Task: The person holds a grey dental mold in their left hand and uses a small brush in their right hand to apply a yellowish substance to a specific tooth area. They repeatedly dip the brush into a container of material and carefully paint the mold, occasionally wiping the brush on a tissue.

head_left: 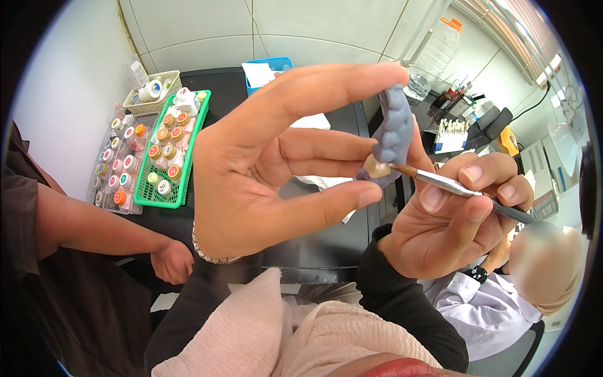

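Observation:
My left hand grips a blue-grey dental model between its fingertips and thumb, held up in front of me. A cream-coloured tooth crown sits low on the model, close to my left thumb. In my right hand is a fine brush with a brown tip, a silver ferrule and a dark handle, pinched between thumb and fingers. The brush tip meets the crown's right side, or lies just beside it; the contact is too small to tell.
Left on the black table stand a green basket and a clear tray of small capped jars. A blue basket is behind. Another person's fist rests at left; a person in white sits right. A big clear bottle stands far right.

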Available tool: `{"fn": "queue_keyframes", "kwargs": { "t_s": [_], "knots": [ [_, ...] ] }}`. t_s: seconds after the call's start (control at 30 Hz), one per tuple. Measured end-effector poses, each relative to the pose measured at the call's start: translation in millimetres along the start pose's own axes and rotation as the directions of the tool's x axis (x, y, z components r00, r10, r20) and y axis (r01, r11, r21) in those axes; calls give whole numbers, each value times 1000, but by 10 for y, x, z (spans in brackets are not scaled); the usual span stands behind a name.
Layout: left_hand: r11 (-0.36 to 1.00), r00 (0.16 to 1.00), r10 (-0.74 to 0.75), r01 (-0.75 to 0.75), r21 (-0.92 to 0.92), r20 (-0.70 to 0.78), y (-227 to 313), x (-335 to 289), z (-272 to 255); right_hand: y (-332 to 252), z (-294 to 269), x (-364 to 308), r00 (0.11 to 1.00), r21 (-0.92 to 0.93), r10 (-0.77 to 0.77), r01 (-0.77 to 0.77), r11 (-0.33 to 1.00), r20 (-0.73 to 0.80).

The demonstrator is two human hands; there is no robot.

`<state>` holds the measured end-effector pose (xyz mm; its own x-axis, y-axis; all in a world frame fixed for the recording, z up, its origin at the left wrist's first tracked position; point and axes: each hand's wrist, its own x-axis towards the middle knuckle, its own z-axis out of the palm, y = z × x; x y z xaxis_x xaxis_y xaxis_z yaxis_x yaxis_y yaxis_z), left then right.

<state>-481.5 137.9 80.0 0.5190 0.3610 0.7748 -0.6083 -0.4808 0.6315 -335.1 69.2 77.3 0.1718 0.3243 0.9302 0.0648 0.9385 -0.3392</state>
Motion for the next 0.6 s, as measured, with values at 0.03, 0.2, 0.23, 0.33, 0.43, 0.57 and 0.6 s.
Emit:
{"fn": "queue_keyframes", "kwargs": {
  "t_s": [0.03,0.2,0.23,0.33,0.43,0.57,0.6],
  "knots": [
    [1000,1000,0,0,0,-1,-9,3,1,-1,-11,1,1000,-11,0,0,1000,9],
    [1000,1000,4,-4,8,-15,-32,8,7,-4,-15,1,1000,-29,3,-3,1000,17],
    [1000,1000,3,-3,7,-19,-25,8,9,-2,-6,1,1000,-21,0,0,1000,8],
    [1000,1000,6,-6,-2,-25,-24,9,14,3,-4,6,1000,4,-7,7,1000,6],
    [1000,1000,15,-15,-14,-19,-33,12,11,-2,-23,2,1000,31,-6,5,1000,20],
    [1000,1000,21,-22,-18,-15,-37,15,1,43,-32,11,998,19,-45,44,999,43],
    [1000,1000,24,-24,-15,-17,-39,18,1,38,-32,14,998,9,-39,39,999,45]
  ]
}}
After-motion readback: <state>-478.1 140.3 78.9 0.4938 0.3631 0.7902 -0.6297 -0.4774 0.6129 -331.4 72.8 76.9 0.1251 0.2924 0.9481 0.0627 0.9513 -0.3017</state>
